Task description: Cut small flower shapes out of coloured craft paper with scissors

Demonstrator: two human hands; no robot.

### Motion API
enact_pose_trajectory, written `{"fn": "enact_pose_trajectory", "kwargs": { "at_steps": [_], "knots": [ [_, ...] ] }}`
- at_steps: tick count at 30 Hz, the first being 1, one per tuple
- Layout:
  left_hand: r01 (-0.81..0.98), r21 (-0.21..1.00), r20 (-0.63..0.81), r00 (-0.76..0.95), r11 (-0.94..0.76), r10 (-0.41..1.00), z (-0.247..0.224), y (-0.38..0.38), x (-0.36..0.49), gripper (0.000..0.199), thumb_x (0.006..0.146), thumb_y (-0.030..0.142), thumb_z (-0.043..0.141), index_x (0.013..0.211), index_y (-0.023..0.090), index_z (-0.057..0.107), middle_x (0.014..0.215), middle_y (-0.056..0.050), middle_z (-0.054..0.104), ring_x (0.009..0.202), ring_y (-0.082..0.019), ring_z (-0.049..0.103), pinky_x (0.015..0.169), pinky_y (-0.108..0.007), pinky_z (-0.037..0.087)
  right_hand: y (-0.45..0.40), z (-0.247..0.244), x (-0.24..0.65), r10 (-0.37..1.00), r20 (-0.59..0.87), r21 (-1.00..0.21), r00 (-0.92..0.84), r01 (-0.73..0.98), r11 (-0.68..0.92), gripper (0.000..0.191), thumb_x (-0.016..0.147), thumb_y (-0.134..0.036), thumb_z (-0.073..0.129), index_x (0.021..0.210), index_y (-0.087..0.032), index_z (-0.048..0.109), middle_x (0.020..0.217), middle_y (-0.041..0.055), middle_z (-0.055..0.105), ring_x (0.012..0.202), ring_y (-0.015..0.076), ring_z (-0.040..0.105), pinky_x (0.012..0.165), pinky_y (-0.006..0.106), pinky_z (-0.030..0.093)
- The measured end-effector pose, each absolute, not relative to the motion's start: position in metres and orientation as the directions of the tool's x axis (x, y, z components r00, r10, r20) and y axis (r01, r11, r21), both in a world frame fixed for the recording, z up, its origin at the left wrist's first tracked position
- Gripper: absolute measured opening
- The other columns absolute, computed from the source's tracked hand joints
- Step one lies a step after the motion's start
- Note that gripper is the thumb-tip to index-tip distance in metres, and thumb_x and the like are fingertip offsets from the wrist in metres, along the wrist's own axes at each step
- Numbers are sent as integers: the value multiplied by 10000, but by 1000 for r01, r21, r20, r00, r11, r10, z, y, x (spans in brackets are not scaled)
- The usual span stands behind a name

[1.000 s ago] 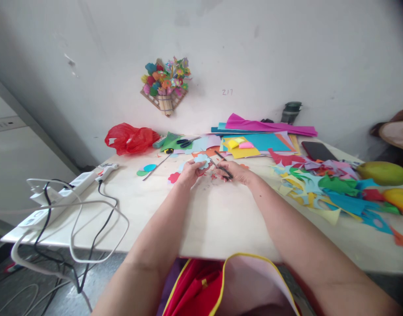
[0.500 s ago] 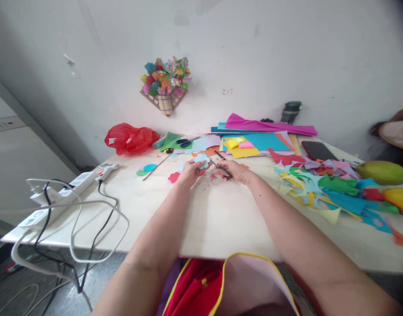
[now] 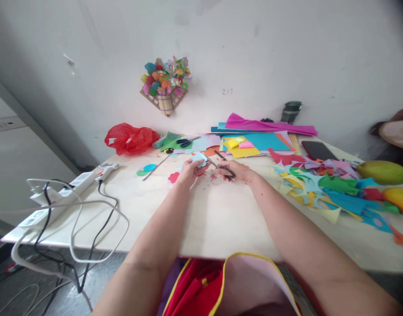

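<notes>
My left hand (image 3: 190, 172) pinches a light blue paper flower (image 3: 199, 158) over the middle of the table. Black-handled scissors (image 3: 226, 171) are gripped in my right hand (image 3: 237, 171), and their blades point left, right by the flower's edge. Whether the blades touch the paper I cannot tell. Beside my left hand lies a red paper flower (image 3: 173, 177). Small red scraps (image 3: 213, 176) are scattered on the table between my hands. Blue and green paper circles (image 3: 149, 167) lie further left.
A power strip (image 3: 59, 199) with tangled cables and a glue gun (image 3: 107, 169) occupy the left side. Colored paper sheets (image 3: 270, 141), a second pair of scissors (image 3: 184, 142) and a red plastic bag (image 3: 130, 139) are at the back. Paper offcuts (image 3: 339, 186), a phone (image 3: 318, 150) and mangoes (image 3: 382, 172) lie right.
The light blue flower has shifted slightly left and turned a little in my left hand. The scissors have tilted and their blades now sit closer to the flower's upper right edge.
</notes>
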State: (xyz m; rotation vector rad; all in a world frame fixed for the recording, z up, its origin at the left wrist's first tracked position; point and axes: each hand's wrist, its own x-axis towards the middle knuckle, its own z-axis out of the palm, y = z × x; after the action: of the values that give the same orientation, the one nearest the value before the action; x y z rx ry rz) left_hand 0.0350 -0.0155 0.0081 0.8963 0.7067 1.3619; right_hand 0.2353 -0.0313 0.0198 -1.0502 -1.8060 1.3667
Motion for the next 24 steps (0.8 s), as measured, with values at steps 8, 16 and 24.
{"fn": "enact_pose_trajectory", "kwargs": {
  "at_steps": [8, 16, 24],
  "knots": [
    [-446, 895, 81, 162, 0, 983, 9, -18, 35, 239, 652, 101, 767, 887, 85, 724, 899, -108, 762, 796, -210, 747, 809, -320, 617, -30, 21, 242, 874, 78, -969, -480, 169, 179, 318, 838, -448, 701, 726, -192, 549, 583, -28, 601, 439, 61, 496, 353, 163, 318],
    [-464, 886, 66, 172, 22, 983, 10, -20, 39, 208, 663, 67, 752, 869, 74, 723, 891, -91, 756, 792, -192, 746, 818, -297, 614, -30, 21, 236, 899, 57, -971, -435, 184, 151, 233, 836, -369, 714, 805, -164, 608, 630, -6, 648, 463, 73, 560, 353, 153, 339],
    [-462, 886, 44, 159, 35, 986, 12, -23, 44, 175, 667, 56, 754, 837, 74, 713, 826, -89, 742, 779, -200, 745, 777, -293, 617, -37, 25, 226, 916, 49, -971, -399, 194, 137, 217, 813, -330, 730, 745, -168, 603, 590, -8, 632, 439, 75, 531, 341, 159, 297]
  ]
}}
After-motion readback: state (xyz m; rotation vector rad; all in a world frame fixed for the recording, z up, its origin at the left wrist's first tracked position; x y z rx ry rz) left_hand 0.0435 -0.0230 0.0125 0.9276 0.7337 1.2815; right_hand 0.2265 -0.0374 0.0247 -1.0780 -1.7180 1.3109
